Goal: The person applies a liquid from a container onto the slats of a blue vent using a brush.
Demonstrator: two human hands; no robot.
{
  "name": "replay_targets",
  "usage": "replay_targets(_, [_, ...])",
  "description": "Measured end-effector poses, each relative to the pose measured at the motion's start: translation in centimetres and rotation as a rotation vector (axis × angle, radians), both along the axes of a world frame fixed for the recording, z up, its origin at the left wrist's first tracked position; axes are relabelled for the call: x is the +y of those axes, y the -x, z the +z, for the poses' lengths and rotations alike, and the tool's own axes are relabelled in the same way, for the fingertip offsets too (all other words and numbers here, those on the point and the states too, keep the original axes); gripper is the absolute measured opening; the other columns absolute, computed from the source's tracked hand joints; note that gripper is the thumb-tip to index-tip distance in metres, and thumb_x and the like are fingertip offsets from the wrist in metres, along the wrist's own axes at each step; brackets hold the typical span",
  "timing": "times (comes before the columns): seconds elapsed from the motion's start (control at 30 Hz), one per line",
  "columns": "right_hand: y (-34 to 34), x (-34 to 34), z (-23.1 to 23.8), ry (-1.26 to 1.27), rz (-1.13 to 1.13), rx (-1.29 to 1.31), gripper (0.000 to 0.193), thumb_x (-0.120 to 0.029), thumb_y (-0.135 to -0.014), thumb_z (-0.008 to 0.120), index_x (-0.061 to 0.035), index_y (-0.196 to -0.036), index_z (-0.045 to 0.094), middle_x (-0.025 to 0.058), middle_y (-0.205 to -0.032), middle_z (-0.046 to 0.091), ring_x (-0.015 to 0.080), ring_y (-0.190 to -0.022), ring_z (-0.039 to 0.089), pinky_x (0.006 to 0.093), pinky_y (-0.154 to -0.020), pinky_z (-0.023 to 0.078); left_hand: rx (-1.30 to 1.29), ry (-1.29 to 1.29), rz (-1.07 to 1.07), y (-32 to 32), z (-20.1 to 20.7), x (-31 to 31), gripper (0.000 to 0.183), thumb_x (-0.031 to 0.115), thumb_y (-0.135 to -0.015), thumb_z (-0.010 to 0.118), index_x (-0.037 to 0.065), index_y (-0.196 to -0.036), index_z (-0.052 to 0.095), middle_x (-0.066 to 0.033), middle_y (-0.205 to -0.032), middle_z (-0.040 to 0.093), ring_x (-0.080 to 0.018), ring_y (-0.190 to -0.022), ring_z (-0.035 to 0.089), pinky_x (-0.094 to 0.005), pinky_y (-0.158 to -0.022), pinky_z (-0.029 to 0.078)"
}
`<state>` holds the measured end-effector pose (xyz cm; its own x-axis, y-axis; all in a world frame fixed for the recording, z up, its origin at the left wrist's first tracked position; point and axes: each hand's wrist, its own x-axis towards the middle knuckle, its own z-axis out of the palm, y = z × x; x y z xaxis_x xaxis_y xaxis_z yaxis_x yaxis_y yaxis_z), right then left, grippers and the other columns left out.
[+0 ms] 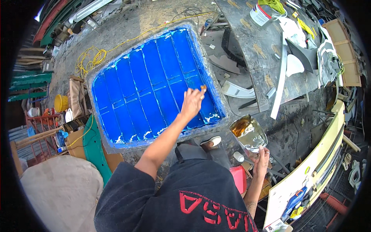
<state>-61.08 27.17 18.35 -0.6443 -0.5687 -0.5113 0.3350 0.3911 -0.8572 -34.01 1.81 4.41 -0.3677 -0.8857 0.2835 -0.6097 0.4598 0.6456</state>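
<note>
A large blue mould-like panel (148, 71) with a raised grey edge and long ribs or grooves across it lies in front of me; its surface is glossy. My left hand (192, 103) reaches over its right part, fingers closed on a small orange-brown piece (203, 88) near the inner right edge. What that piece is made of cannot be made out. To the right of the panel, my right hand (261, 156) grips the near rim of an open shallow container (257, 140). Its inside is shiny, with an amber-brown substance (243, 127) on the far left side.
A dark worktable (261, 62) at the upper right bears a white bucket (260, 15) and a long pale strip (279, 81). Yellow cable (94, 60) coils on the floor behind the panel. Nearer stand a yellow bucket (61, 103), a green curved piece (92, 149) and a pale yellow board (309, 170).
</note>
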Motion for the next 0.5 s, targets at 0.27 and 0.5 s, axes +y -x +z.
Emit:
replay_targets(0.27, [1.3,-6.5,0.8,0.01,0.13,0.001,0.042,-0.022,-0.089,0.071,-0.0048,-0.114,0.042,0.0091,-0.111,0.059,0.0164,-0.08,0.062,0.0325,-0.067,0.055,0.001,-0.289,-0.256,1.5,3.8,8.3,0.022,0.008,-0.09,0.06,0.012,-0.108,0.071,-0.0056,-0.091,0.062,-0.0274,-0.093,0.052,-0.0418,-0.081,0.04])
replay_targets(0.5, [3.6,-15.0,-0.1,-0.012,0.43,0.046,0.05,-0.027,-0.09,0.07,-0.0018,-0.121,0.04,0.01,-0.114,0.059,0.0177,-0.098,0.062,0.0348,-0.073,0.057,-0.058,-0.2,0.049,-2.0,1.2,-4.3,0.024,0.006,-0.09,0.055,0.018,-0.091,0.075,-0.0051,-0.094,0.066,-0.0314,-0.089,0.052,-0.046,-0.082,0.04])
